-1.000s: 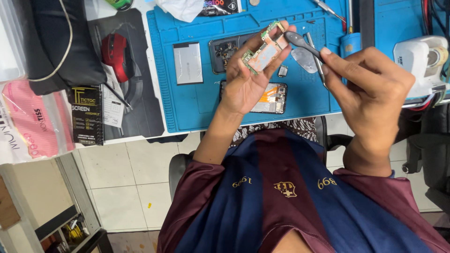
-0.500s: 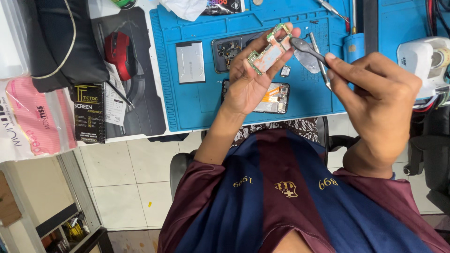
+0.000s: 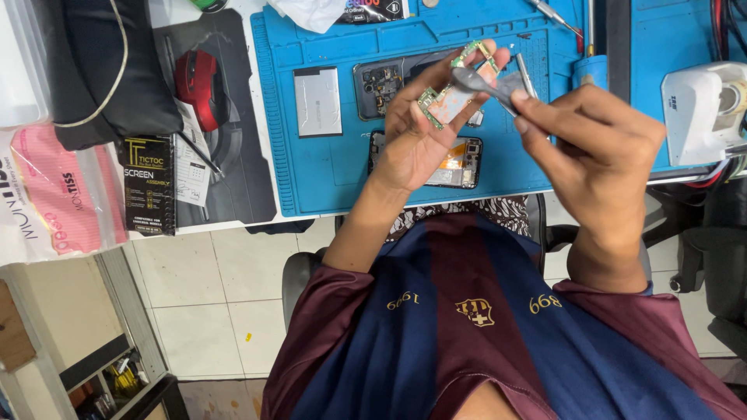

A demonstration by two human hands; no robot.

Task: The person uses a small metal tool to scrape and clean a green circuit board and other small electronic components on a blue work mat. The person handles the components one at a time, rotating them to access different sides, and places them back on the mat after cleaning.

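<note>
My left hand is raised over the blue work mat and grips a small green circuit board between thumb and fingertips. My right hand pinches grey metal tweezers, whose tip lies across the board's upper part. An opened phone with exposed parts lies on the mat, partly hidden under my left hand. A dark phone frame lies behind my left hand.
A silver battery rests on the mat's left part. A red mouse, black pouch, black box and pink packet sit to the left. A white device stands at right, a screwdriver at the back.
My right hand has moved left, bringing the tweezers from beside the board onto it. My left hand has tilted the board slightly and stayed at about the same height.
</note>
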